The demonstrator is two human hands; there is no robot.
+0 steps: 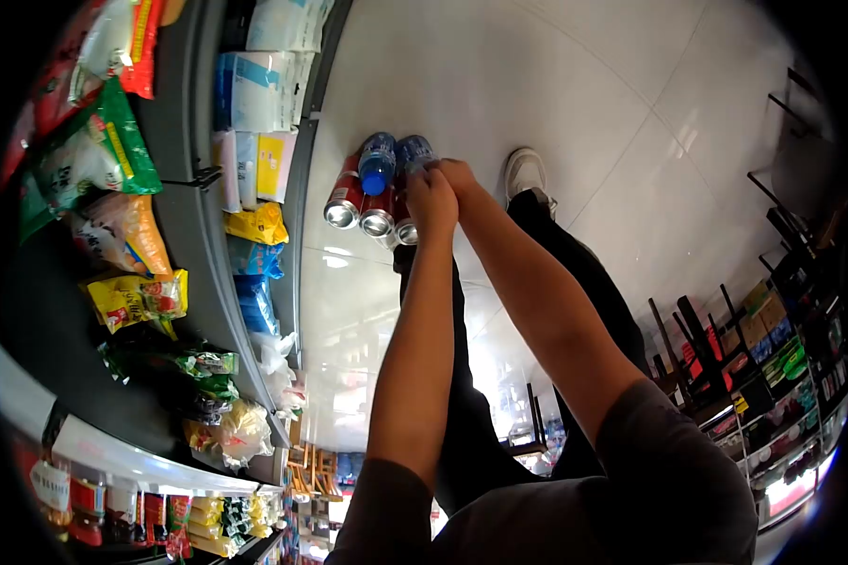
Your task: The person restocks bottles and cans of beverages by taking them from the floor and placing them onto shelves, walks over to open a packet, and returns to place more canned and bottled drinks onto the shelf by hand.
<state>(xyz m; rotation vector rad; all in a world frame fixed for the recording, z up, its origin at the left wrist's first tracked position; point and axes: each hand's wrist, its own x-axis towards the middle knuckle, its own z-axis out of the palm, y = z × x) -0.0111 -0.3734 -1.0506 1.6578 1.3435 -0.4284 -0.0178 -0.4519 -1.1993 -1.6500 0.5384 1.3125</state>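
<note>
Three red cans [377,218] lie side by side on the floor, their silver ends facing me. On top of them lies a clear water bottle [377,151] with a blue label and blue cap. A second water bottle [413,149] rests to its right, its near end covered by my hands. My left hand [432,200] is closed at that near end, partly over the rightmost can. Close against it, my right hand [458,179] has its fingers curled at the same bottle; its fingertips are mostly hidden.
Along the left runs a shelf [184,122] with bagged snacks and boxed packs [262,89]. Bottled drinks [87,504] stand at the lower left. A white shoe [526,172] of mine is on the tiled floor [575,85]. Racks with goods [782,377] are at the right.
</note>
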